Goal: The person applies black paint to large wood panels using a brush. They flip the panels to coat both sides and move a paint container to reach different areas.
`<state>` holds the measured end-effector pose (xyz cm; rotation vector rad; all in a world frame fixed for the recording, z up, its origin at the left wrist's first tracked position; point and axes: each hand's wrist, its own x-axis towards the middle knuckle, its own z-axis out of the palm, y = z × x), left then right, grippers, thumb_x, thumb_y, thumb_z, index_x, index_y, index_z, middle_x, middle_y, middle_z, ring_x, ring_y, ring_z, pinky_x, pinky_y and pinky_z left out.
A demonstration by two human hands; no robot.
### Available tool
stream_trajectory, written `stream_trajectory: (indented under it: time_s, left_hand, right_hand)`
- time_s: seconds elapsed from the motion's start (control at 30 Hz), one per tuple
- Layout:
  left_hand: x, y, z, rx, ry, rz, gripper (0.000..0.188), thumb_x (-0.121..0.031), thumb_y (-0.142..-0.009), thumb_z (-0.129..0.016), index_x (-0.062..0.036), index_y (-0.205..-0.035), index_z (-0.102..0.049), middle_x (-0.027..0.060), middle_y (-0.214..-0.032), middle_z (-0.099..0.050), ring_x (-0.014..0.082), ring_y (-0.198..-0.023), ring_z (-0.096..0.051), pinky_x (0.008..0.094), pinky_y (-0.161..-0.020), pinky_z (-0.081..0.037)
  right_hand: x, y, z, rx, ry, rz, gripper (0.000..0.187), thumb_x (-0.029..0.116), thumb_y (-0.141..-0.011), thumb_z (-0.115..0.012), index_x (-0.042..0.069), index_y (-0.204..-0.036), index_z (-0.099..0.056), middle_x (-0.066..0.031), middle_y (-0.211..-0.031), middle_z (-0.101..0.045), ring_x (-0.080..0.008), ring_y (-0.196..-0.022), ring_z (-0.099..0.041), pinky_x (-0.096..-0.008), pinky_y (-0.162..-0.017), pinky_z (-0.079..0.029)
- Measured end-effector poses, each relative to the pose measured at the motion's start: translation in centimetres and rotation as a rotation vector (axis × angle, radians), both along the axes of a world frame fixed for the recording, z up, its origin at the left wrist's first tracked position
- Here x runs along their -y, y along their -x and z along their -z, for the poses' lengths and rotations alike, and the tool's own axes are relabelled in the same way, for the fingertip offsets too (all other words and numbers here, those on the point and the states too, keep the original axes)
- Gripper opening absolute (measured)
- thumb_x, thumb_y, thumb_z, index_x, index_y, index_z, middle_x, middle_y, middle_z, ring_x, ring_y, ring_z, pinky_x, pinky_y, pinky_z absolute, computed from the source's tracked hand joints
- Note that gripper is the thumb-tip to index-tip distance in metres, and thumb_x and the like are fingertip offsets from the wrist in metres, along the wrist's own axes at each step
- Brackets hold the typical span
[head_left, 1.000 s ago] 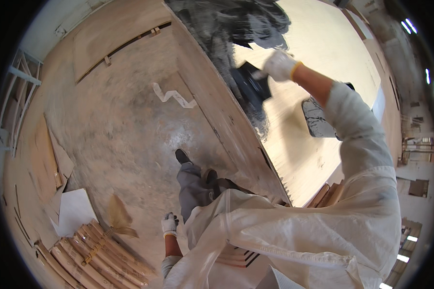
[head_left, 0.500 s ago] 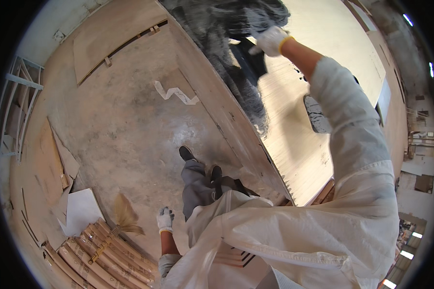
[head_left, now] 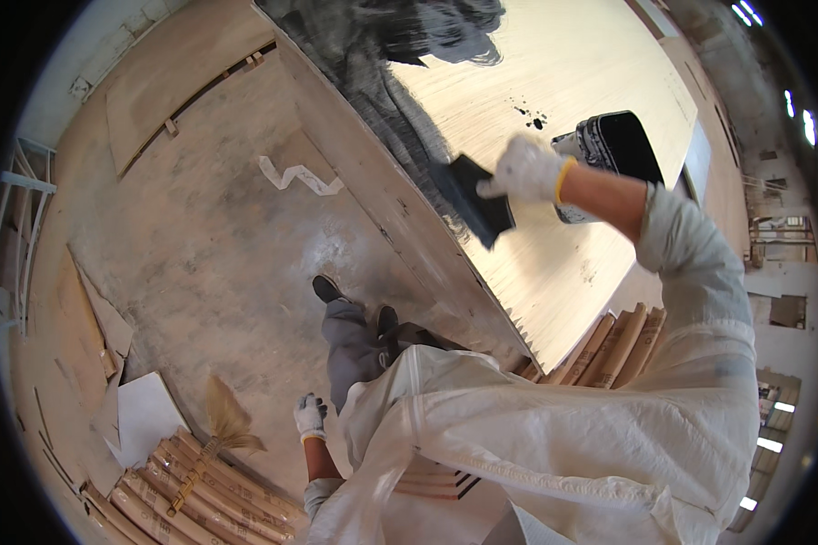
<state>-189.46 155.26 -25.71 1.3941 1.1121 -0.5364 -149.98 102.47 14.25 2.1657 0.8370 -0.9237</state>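
The right hand (head_left: 523,169), in a white glove with a yellow cuff, is stretched out over a large pale board (head_left: 573,82) and closes its fingers around the top edge of a flat black scraper (head_left: 473,198). The scraper's blade lies against the board near its left edge, tilted, at the lower end of a wide black smear (head_left: 382,54) that runs along that edge and spreads across the board's far corner. A few small black drops dot the bare wood beyond the hand. Just behind the wrist stands a black-stained bucket (head_left: 609,150), resting on the board.

The left hand (head_left: 310,417) — also gloved in white — hangs low beside the person's body, well apart from the board; its fingers look loosely curled and hold nothing. Close to it, a broom (head_left: 223,422) lies across a stack of wooden slats (head_left: 209,490) on the dusty concrete floor (head_left: 227,245). A white sheet (head_left: 145,413) lies on the floor just left of the broom, and a twisted white strip (head_left: 295,174) lies further off, near the board's side. The person wears a white coverall (head_left: 554,436), grey trousers and dark shoes — one shoe (head_left: 326,289) is planted beside the board's edge. More slats (head_left: 609,345) lean under the board's near corner.
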Motion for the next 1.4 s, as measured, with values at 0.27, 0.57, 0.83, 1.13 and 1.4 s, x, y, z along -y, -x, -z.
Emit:
stream_trajectory:
  time_s: [0.27, 0.57, 0.83, 1.13, 1.4]
  left_hand:
    - [1.0, -1.0, -0.8, 0.006, -0.016, 0.071, 0.025, -0.023, -0.102, -0.061, -0.0049, -0.119, -0.065, 0.0093, -0.088, -0.071, 0.0175, -0.06, -0.065, 0.031, -0.051, -0.051]
    - [-2.2, -2.0, -2.9, 0.085, -0.109, 0.093, 0.02, -0.02, -0.102, -0.059, -0.0055, -0.115, -0.064, 0.0077, -0.087, -0.07, 0.0168, -0.062, -0.065, 0.0308, -0.053, -0.052]
    - [-0.6, 0.2, -2.0, 0.069, -0.067, 0.127, 0.025, -0.021, -0.098, -0.061, -0.0019, -0.114, -0.067, 0.0104, -0.089, -0.072, 0.021, -0.066, -0.069, 0.0333, -0.056, -0.055]
    - [-3.3, -7.5, -3.4, 0.043, -0.086, 0.182, 0.026, -0.021, -0.1, -0.059, -0.0032, -0.117, -0.066, 0.0106, -0.088, -0.072, 0.0207, -0.063, -0.067, 0.0342, -0.054, -0.053]
    - [-6.8, -19.3, -2.0, 0.035, -0.048, 0.328, 0.024, -0.021, -0.101, -0.06, -0.0032, -0.116, -0.067, 0.0111, -0.092, -0.073, 0.0186, -0.063, -0.067, 0.0316, -0.054, -0.053]
  right_hand:
    - [0.7, 1.7, 1.9, 0.101, -0.175, 0.123, 0.036, 0.052, -0.104, -0.055, 0.035, -0.129, -0.074, -0.0088, -0.098, -0.077, -0.0336, -0.094, -0.076, -0.0474, -0.086, -0.061]
    - [-0.4, 4.1, 1.0, 0.12, -0.253, 0.154, 0.035, 0.04, -0.11, -0.049, 0.032, -0.135, -0.071, -0.0167, -0.087, -0.073, -0.0347, -0.086, -0.075, -0.0477, -0.083, -0.061]
    - [1.1, 6.2, 1.4, 0.16, -0.2, 0.241, 0.036, 0.049, -0.106, -0.053, 0.03, -0.125, -0.077, -0.0068, -0.097, -0.078, -0.0307, -0.093, -0.077, -0.0444, -0.084, -0.059]
    - [1.5, 6.3, 1.2, 0.124, -0.228, 0.279, 0.031, 0.047, -0.103, -0.057, 0.031, -0.116, -0.08, -0.0112, -0.078, -0.071, -0.0337, -0.073, -0.072, -0.0443, -0.075, -0.056]
    - [0.3, -0.8, 1.1, 0.159, -0.129, 0.325, 0.031, 0.048, -0.101, -0.059, 0.032, -0.118, -0.08, -0.0059, -0.102, -0.079, -0.0308, -0.1, -0.074, -0.041, -0.091, -0.055]
